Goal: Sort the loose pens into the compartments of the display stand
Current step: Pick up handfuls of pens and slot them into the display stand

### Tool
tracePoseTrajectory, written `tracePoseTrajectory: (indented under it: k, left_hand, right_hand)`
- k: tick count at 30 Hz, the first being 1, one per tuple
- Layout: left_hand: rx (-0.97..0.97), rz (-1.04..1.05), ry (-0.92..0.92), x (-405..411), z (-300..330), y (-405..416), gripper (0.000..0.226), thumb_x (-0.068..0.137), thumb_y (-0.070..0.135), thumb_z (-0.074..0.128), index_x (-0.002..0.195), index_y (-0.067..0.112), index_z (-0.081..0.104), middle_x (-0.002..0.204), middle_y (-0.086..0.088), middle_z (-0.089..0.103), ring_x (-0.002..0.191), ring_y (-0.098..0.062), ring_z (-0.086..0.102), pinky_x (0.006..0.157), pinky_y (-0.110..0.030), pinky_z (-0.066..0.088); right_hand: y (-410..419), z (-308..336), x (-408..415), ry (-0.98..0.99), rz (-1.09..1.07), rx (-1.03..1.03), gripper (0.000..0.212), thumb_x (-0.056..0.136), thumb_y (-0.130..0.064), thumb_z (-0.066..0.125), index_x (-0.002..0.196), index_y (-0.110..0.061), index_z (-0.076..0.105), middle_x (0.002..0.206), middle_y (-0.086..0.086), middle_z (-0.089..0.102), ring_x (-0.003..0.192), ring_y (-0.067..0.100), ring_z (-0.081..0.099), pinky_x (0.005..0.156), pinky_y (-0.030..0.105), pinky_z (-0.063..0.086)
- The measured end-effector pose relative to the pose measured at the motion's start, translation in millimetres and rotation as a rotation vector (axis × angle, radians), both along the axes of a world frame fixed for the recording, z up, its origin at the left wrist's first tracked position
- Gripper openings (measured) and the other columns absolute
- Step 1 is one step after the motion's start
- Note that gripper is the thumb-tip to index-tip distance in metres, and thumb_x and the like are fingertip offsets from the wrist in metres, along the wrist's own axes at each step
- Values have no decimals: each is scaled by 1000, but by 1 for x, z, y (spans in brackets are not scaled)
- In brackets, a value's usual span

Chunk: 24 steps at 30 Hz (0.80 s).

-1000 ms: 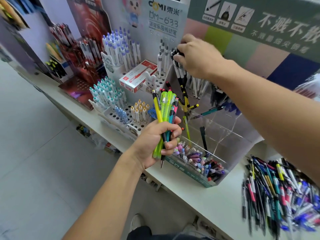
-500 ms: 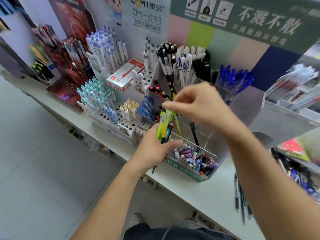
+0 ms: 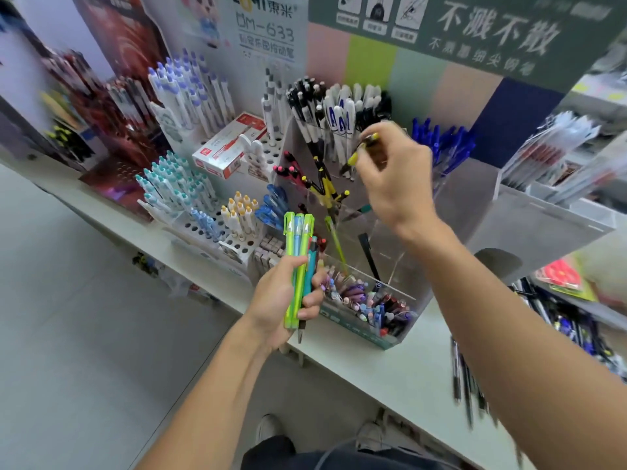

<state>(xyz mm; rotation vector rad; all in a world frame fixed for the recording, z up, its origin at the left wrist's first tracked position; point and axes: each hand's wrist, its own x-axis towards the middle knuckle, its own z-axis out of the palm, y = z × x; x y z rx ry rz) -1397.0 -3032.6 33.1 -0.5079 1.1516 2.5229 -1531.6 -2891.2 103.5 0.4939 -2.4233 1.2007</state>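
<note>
The left hand [image 3: 281, 300] has its grip clamped on a bundle of pens [image 3: 298, 262], held upright just in front of the clear display stand [image 3: 380, 232]. The bundle shows lime-green and light-blue translucent barrels with clipped caps, plus a teal pen and a dark tip poking out below the fist. The stand rests on the pale desk [image 3: 373, 364]; its rear compartments hold black-and-white pens, its middle ones yellow-and-black pens, its front tray mixed short pens. Above the stand's middle compartments, the right hand [image 3: 393, 178] pinches a yellow-and-black pen [image 3: 359, 152], tilted and blurred. Right of the stand, loose pens [image 3: 464, 378] lie on the desk.
</note>
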Motion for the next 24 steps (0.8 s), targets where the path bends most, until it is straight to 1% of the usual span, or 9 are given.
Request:
tracePoseTrajectory:
  k: [2, 6, 10, 12, 14, 17, 19, 21, 24]
  left_hand:
    - [50, 13, 46, 4, 1, -3, 7, 103, 16, 40, 106, 13, 46, 73, -3, 48, 48, -9, 37, 36, -16, 27]
    - [-32, 15, 116, 12, 4, -8, 14, 102, 11, 52, 114, 5, 50, 85, -9, 60, 53, -11, 45, 39, -18, 34]
    - [-138, -1, 142, 12, 5, -8, 23, 100, 11, 54, 122, 4, 49, 86, -8, 63, 54, -12, 46, 42, -19, 36]
    - [-209, -33, 154, 11, 5, -6, 25, 101, 11, 54, 124, 4, 48, 84, -7, 63, 54, -12, 43, 42, -19, 35]
    - [-248, -64, 161, 10, 4, -2, 25, 101, 11, 54, 126, 7, 48, 85, -6, 63, 55, -12, 42, 42, -19, 35]
    - [-287, -101, 157, 5, 1, 6, 26, 101, 12, 54, 127, 12, 49, 84, -5, 63, 54, -11, 41, 43, -19, 35]
    - [-308, -167, 168, 3, 0, 12, 27, 102, 12, 53, 128, 16, 48, 81, -4, 63, 53, -11, 41, 43, -20, 33]
    - [-328, -269, 188, 2, 1, 17, 26, 102, 11, 52, 126, 18, 47, 80, -3, 64, 52, -11, 42, 44, -21, 32]
    - [-352, -341, 206, 3, 4, 26, 26, 102, 12, 54, 126, 16, 48, 88, -6, 69, 54, -14, 46, 43, -22, 34]
  right_hand:
    - [-14, -19, -16, -97, 26, 166, 15, 96, -12, 60, 111, -14, 64, 84, 6, 71, 72, 21, 66, 69, 43, 57]
    - [-28, -38, -31, -168, 31, 567, 21, 101, -23, 54, 111, -12, 68, 103, 15, 73, 97, 38, 66, 77, 45, 55]
    - [-27, -40, -25, -187, 18, 725, 31, 105, -37, 44, 99, -11, 60, 106, 13, 64, 103, 38, 59, 78, 44, 51]
    - [-15, -30, -9, -170, 3, 515, 35, 103, -41, 49, 112, -11, 65, 108, 8, 65, 103, 30, 59, 84, 43, 50]
    - [3, -17, 17, -201, 12, 248, 32, 100, -44, 55, 102, -16, 73, 92, -2, 69, 86, 17, 61, 76, 36, 49]
    - [26, -15, 51, -277, 16, 170, 22, 96, -39, 64, 92, -21, 76, 81, -11, 69, 73, 5, 60, 68, 27, 47]
    - [33, -24, 63, -478, 122, 60, 18, 92, -38, 71, 93, -22, 78, 74, -12, 70, 64, -1, 57, 62, 19, 44]
    - [37, -34, 69, -638, 210, -135, 16, 89, -33, 76, 91, -18, 78, 66, -11, 65, 57, 2, 49, 59, 19, 41]
    - [47, -39, 72, -759, 197, -380, 13, 87, -22, 78, 91, -10, 79, 75, 10, 72, 67, 11, 56, 67, 30, 48]
